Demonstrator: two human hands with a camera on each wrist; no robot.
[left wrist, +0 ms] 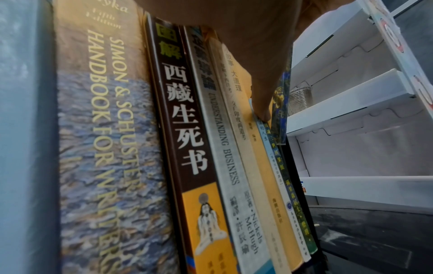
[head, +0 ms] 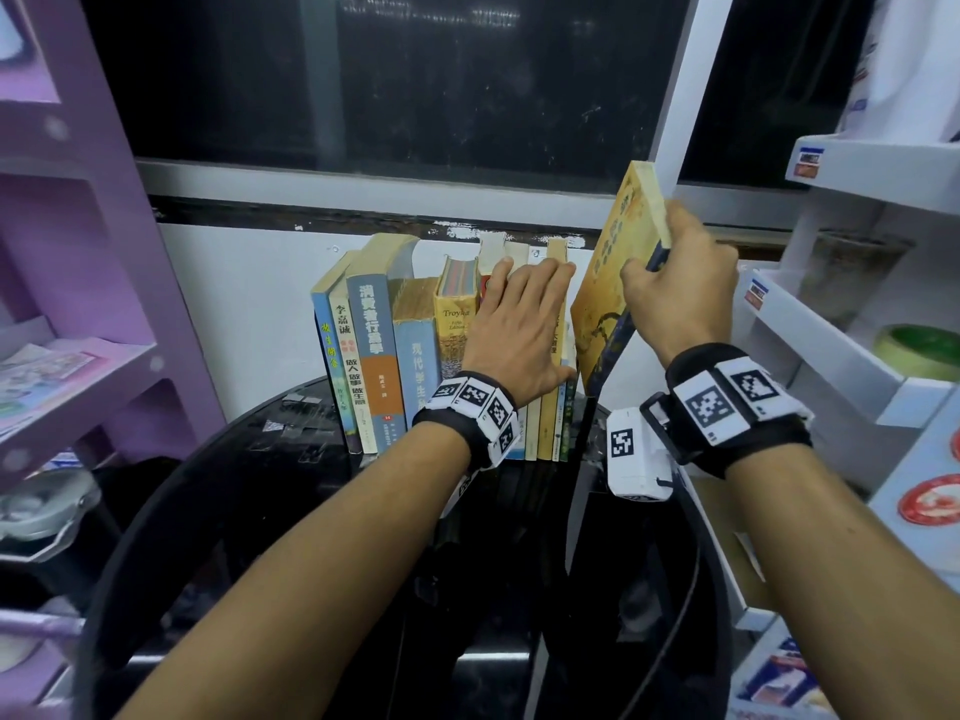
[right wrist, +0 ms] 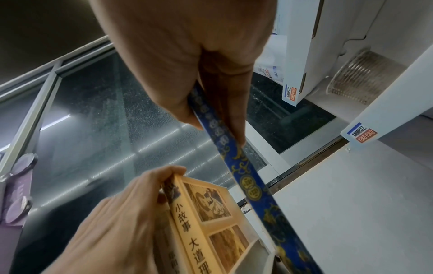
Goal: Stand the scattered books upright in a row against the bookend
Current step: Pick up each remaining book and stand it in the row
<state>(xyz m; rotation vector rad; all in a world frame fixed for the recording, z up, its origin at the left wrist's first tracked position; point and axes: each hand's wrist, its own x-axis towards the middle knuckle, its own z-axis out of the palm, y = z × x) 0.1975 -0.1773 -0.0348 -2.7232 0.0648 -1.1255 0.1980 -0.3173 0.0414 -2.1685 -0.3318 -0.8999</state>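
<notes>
A row of upright books (head: 384, 345) stands on the black round table (head: 260, 485), spines facing me. My left hand (head: 524, 314) lies flat against the row's right-end books, its fingers reaching over their tops and its thumb (left wrist: 262, 111) pressing a spine. My right hand (head: 649, 252) grips a yellow book with a blue spine (head: 608, 283), thumb on the cover. This book leans left, its lower corner down beside the row's right end. A thin black upright plate (head: 586, 423) stands just there. In the right wrist view the blue spine (right wrist: 253, 187) runs beside a cream book (right wrist: 211, 222) under my left hand (right wrist: 131, 213).
A purple shelf unit (head: 78, 304) stands close on the left. A white shelf rack (head: 857, 330) holding a green tape roll (head: 919, 350) crowds the right. A dark window (head: 389, 96) and white wall are behind the books.
</notes>
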